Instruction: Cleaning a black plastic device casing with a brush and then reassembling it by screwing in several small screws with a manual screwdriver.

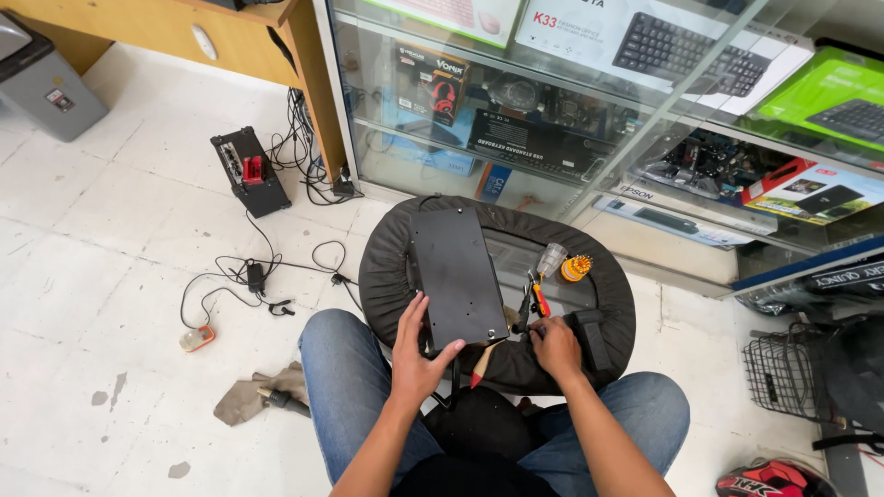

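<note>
1. A white flat box (pixel 645 41) with a picture of a black keyboard lay on the top shelf of the glass cabinet (pixel 368 156).
2. A bright green box (pixel 833 97), also showing a keyboard, stood at the far right of the same shelf.
3. A black box (pixel 433 81) with a red headset picture stood on the middle shelf, to the left.
4. A long black box (pixel 534 145) lay just beside it, to the right.
5. A red and white box (pixel 806 191) lay lower on the right.
6. A long white box (pixel 677 219) lay low; perhaps it showed a device, the glass reflected too much.
7. A small red label (pixel 61 99) was on the grey bin (pixel 41 87).
</note>
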